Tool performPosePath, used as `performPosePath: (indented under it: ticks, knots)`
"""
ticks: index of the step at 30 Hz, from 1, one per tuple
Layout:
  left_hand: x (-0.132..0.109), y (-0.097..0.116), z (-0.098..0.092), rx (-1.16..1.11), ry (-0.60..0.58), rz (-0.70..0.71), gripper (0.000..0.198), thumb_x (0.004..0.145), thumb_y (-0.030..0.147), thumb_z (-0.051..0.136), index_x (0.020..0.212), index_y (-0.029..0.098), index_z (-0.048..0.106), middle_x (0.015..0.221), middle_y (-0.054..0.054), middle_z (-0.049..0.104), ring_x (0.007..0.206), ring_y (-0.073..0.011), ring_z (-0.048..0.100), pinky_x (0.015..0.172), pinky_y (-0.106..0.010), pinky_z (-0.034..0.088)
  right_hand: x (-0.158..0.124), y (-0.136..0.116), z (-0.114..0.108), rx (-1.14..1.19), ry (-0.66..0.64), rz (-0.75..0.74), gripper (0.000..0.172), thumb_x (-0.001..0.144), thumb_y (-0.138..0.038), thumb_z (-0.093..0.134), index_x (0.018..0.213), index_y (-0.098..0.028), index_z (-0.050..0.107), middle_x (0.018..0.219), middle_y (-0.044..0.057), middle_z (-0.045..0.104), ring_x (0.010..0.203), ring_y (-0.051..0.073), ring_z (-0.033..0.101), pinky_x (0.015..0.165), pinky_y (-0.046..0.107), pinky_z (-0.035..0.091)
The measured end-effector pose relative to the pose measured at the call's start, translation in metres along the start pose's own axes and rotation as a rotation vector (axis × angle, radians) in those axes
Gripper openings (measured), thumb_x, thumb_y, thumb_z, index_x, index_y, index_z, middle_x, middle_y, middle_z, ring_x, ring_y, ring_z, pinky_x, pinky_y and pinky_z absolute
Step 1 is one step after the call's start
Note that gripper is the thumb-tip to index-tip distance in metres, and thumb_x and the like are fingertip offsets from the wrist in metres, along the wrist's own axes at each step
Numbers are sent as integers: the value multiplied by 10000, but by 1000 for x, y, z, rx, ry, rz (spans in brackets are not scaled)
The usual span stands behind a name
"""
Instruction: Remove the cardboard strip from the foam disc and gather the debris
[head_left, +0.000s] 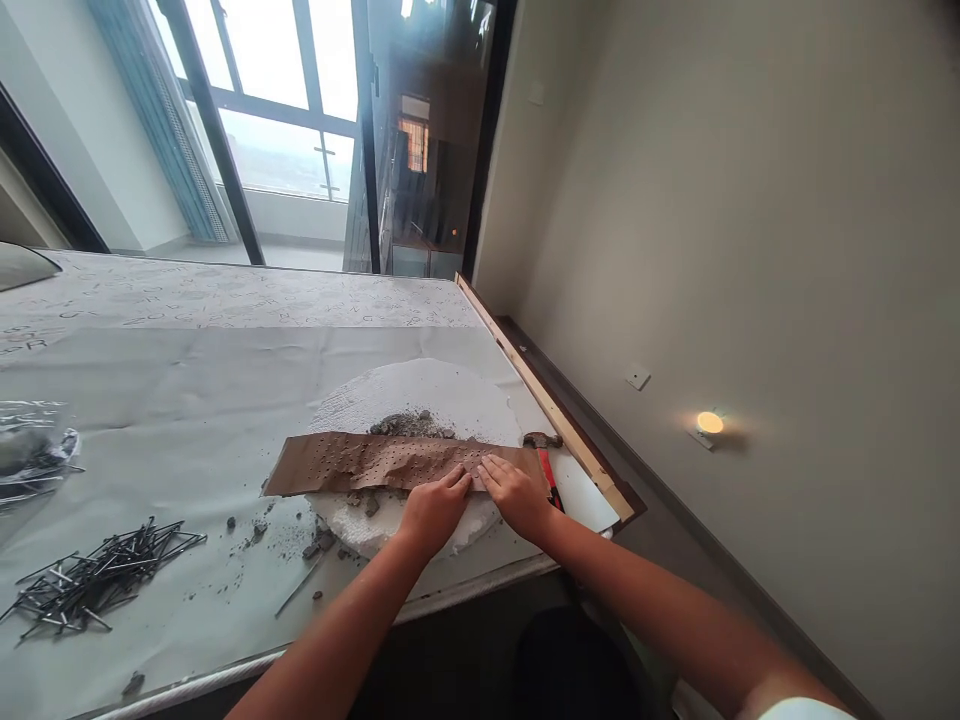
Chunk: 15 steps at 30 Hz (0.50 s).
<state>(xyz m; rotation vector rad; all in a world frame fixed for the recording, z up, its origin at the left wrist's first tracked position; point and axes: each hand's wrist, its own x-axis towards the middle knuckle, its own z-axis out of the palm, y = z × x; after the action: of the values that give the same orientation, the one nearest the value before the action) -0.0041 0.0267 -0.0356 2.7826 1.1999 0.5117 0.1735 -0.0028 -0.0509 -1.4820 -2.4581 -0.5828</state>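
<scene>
Head camera view is filled in its middle by a brown strip [330, 464], which is laid across a white foam disc [420, 385]. The long axis of the strip is turned from left to right, almost level; one end is pointed to the left and the other to the right, and both ends are carried past the rim of the disc. Many small holes are seen along its wrinkled surface. The strip is touched near its right part by the left hand [439, 507] and the right hand [519, 495], whose fingertips are brought close together. On both hands the fingers are stretched and laid on the strip, not closed around it; whether its lower edge is held by the thumbs cannot be told. Grey crumbs [412, 425] are scattered on the disc and on the pale sheet [187, 385] under it. Just beside the right end, a hammer [548, 468] is placed with its head away from the person, its handle partly covered by the right wrist. Well apart, on the left, nails [97, 580] are heaped near a plastic bag [34, 450].
</scene>
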Motion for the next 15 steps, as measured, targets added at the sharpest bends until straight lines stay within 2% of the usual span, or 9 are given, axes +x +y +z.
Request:
performPosePath:
  ticks: [7, 12, 15]
  knots:
    - [4, 0, -9, 51, 71, -16, 378, 827, 136, 413, 1141, 247, 591, 1232, -54, 570, 856, -197, 652, 655, -290, 522, 9, 3, -24, 86, 4, 70, 383, 789, -25, 423, 1141, -11, 575, 1183, 205, 584, 1130, 268, 506, 953, 387, 424]
    - [7, 6, -17, 69, 9, -47, 356, 851, 180, 398, 1145, 271, 576, 1184, -34, 602, 882, -197, 637, 663, -283, 495, 13, 9, -36, 187, -117, 136, 367, 778, -41, 417, 1092, -75, 604, 1108, 158, 629, 1050, 232, 541, 939, 374, 407]
    - [11, 12, -21, 80, -54, -57, 347, 853, 192, 399, 1150, 265, 562, 1070, -60, 644, 820, -199, 640, 646, -283, 473, 14, 10, -44, 198, -139, 149, 356, 781, -41, 408, 1066, -96, 613, 1081, 138, 634, 1051, 233, 520, 931, 371, 397]
